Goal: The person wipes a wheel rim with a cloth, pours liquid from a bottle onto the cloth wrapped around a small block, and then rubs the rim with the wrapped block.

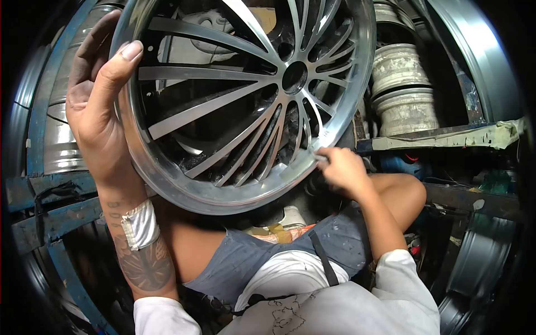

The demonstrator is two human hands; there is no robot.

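Observation:
A large alloy wheel (pixel 223 202) with many silver spokes and dark gaps between them is tilted in front of me, above my lap. My left hand (pixel 100 95) grips its left edge, with the thumb against the outer lip and the fingers behind. At the lower right of the rim, my right hand (pixel 345 172) is closed, slightly blurred, and pinches a small flat greyish piece (pixel 314 157) against the inner lip. What that piece is made of I cannot make out. A wet-looking smear shows on the metal beside it.
Worn wheels (pixel 403 84) are stacked on a shelf at the right, above a pale ledge (pixel 446 137). A blue metal frame (pixel 61 204) with more wheels stands at the left. Another wheel (pixel 483 254) lies at lower right. My bent legs (pixel 396 195) are under the wheel.

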